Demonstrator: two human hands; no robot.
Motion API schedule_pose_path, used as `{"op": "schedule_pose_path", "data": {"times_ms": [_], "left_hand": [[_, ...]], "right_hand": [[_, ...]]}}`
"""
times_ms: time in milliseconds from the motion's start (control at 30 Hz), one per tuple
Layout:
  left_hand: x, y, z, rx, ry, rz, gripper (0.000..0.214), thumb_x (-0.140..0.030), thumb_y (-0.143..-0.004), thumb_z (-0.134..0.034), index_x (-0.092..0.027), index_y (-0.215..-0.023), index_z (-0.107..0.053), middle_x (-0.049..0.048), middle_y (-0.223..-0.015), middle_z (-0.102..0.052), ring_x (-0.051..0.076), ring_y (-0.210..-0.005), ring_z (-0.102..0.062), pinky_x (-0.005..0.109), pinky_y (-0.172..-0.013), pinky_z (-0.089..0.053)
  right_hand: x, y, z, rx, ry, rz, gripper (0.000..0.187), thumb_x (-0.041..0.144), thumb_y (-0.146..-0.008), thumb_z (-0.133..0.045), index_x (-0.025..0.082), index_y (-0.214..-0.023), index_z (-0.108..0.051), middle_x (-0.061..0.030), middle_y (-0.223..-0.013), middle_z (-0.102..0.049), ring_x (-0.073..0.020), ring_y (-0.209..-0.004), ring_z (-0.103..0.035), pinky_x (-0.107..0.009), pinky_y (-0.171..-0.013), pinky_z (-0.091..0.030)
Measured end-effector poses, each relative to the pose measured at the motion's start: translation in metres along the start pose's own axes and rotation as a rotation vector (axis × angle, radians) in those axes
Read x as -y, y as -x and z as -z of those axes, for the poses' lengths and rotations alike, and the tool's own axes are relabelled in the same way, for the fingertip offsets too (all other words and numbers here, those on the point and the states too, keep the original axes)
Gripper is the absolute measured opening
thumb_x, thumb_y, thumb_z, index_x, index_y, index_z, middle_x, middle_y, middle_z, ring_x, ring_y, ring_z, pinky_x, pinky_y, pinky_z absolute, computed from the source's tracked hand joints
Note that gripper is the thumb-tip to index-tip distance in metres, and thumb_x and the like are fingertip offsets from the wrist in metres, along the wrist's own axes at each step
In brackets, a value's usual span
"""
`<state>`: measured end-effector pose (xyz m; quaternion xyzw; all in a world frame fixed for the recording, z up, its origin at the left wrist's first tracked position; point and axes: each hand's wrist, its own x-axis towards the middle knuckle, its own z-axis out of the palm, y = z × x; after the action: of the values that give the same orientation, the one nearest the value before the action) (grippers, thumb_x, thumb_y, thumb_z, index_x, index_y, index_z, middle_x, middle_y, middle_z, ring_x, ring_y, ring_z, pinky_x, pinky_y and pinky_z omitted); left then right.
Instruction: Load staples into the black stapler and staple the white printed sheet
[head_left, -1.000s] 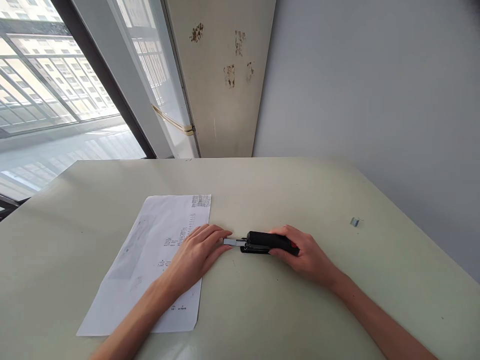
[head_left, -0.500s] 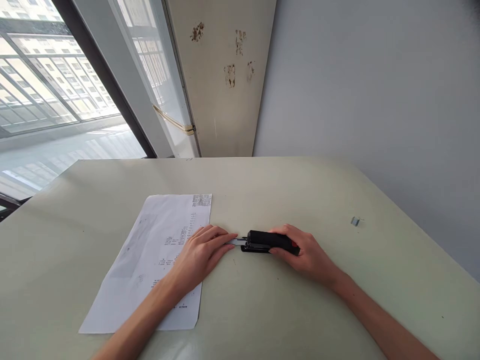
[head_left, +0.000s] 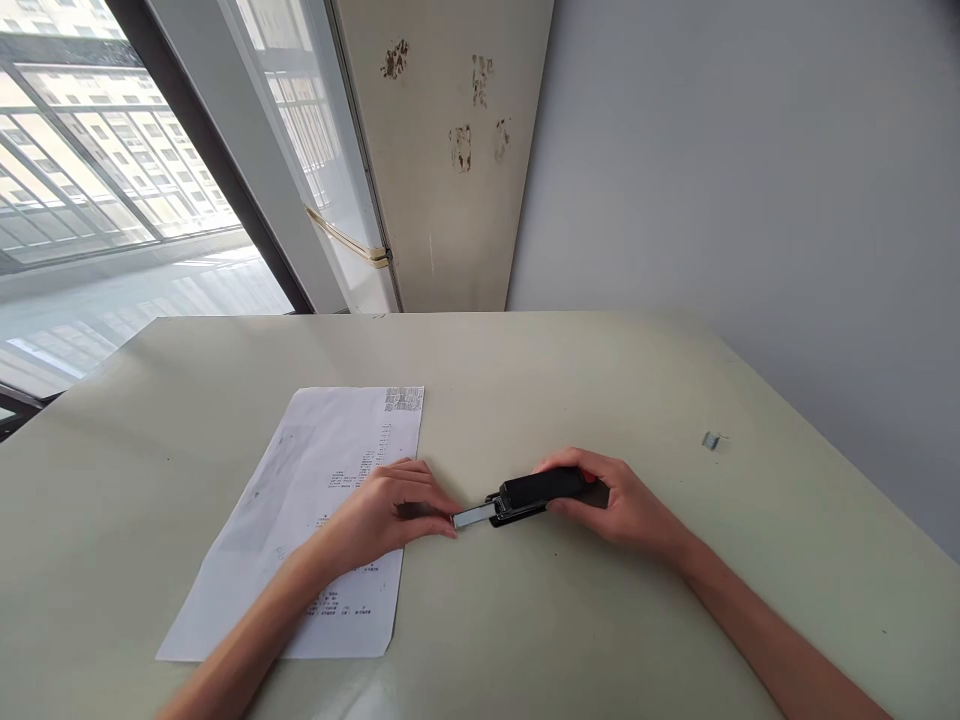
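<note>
A black stapler is in my right hand, with thumb and fingers wrapped round its rear end. From its front sticks out a silver staple tray, pointing left and slightly toward me. The thumb and index fingertip of my left hand are at the two sides of the tray's end, in a light pinch. Under my left hand and forearm lies a printed sheet of paper, flat on the table, its middle partly covered.
The pale table reaches to the wall on the right. A small strip of staples lies at the right. Behind the table stand a stained panel and a window.
My left hand has moved slightly left and toward me, its fingers more apart. The stapler has tilted, its front end now lower in view, and more of the tray shows.
</note>
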<state>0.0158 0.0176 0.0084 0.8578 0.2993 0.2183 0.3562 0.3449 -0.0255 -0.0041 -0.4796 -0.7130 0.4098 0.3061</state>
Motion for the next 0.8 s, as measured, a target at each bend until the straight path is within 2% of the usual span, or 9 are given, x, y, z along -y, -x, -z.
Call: {"op": "schedule_pose_path", "data": {"times_ms": [100,233,367,533,633,800], "left_hand": [[-0.002,0.0,-0.006,0.037,0.04,-0.005,0.018,-0.046,-0.093,-0.075,-0.031,-0.101,-0.083,0.0018,-0.083,-0.079,0.02,-0.082,-0.068,0.038,-0.083,-0.058],[-0.005,-0.003,-0.016,0.023,0.05,-0.045,0.018,-0.045,-0.094,-0.075,-0.03,-0.1,-0.083,0.0017,-0.083,-0.08,0.02,-0.077,-0.067,0.038,-0.083,-0.056],[-0.008,-0.006,-0.022,0.033,0.028,-0.048,0.025,-0.048,-0.09,-0.077,-0.027,-0.103,-0.08,0.003,-0.09,-0.079,0.02,-0.084,-0.067,0.034,-0.077,-0.054],[-0.012,-0.009,-0.024,0.018,-0.026,-0.01,0.036,-0.054,-0.088,-0.077,-0.024,-0.108,-0.076,0.0047,-0.098,-0.076,0.021,-0.092,-0.067,0.03,-0.072,-0.051],[-0.013,-0.009,-0.027,0.015,-0.067,-0.018,0.034,-0.053,-0.09,-0.075,-0.024,-0.106,-0.075,0.004,-0.097,-0.075,0.02,-0.091,-0.065,0.031,-0.074,-0.051],[-0.012,-0.009,-0.03,-0.023,-0.139,-0.035,0.038,-0.058,-0.093,-0.069,-0.023,-0.106,-0.073,0.0047,-0.095,-0.074,0.02,-0.086,-0.063,0.033,-0.074,-0.049]], "right_hand": [[0.002,0.0,0.002,0.018,-0.059,-0.004,0.024,0.039,-0.092,-0.073,0.028,-0.113,-0.071,-0.0034,-0.112,-0.076,-0.022,-0.096,-0.066,-0.033,-0.081,-0.05],[0.003,0.0,-0.001,0.057,-0.157,-0.021,0.023,0.036,-0.089,-0.078,0.027,-0.109,-0.07,-0.0038,-0.114,-0.075,-0.0227,-0.1,-0.067,-0.034,-0.083,-0.051],[0.006,0.001,-0.006,0.122,-0.218,-0.02,0.023,0.035,-0.087,-0.079,0.027,-0.107,-0.069,-0.0041,-0.114,-0.075,-0.0217,-0.098,-0.068,-0.033,-0.081,-0.053],[0.01,0.002,-0.016,0.107,-0.185,-0.009,0.022,0.035,-0.088,-0.079,0.027,-0.105,-0.069,-0.0046,-0.112,-0.075,-0.0219,-0.097,-0.068,-0.034,-0.079,-0.052],[0.012,0.002,-0.023,0.11,-0.182,0.018,0.023,0.037,-0.087,-0.08,0.027,-0.105,-0.069,-0.0044,-0.111,-0.075,-0.0221,-0.096,-0.068,-0.034,-0.077,-0.051],[0.015,0.002,-0.029,0.037,-0.189,0.049,0.023,0.037,-0.086,-0.082,0.028,-0.103,-0.07,-0.005,-0.116,-0.074,-0.021,-0.096,-0.068,-0.033,-0.077,-0.052]]}}
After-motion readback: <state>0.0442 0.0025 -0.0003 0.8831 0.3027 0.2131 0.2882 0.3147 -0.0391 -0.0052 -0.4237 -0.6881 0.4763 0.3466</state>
